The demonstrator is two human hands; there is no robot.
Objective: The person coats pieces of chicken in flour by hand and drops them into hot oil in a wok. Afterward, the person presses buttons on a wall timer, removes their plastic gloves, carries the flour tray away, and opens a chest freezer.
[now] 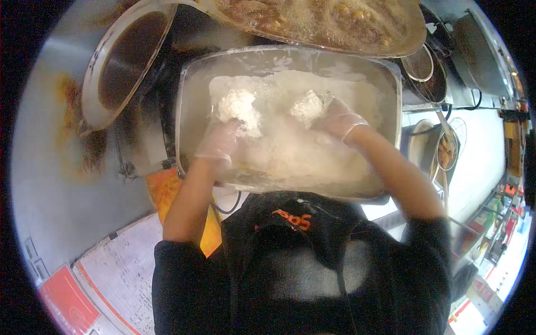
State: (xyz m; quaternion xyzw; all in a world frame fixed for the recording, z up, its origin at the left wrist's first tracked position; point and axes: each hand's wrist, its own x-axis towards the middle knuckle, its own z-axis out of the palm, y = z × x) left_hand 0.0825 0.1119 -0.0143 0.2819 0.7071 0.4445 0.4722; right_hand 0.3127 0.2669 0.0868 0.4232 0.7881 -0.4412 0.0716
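Observation:
Both my hands wear thin clear gloves and reach into a large rectangular tub [192, 84] of pale flour [279, 162]. My left hand [220, 139], on the left side of the tub, is closed on a lumpy flour-coated piece [239, 106]. On the right side my right hand [339, 120] grips another flour-coated piece [307, 107]. The two pieces are apart from each other. What lies under the coating is hidden, and some fingers are covered by flour.
Beyond the tub is a wide pan of bubbling oil [335, 25] with food frying. A round pan of dark liquid [131, 61] stands at the left. Wire strainers [446, 151], one holding fried pieces, are at the right.

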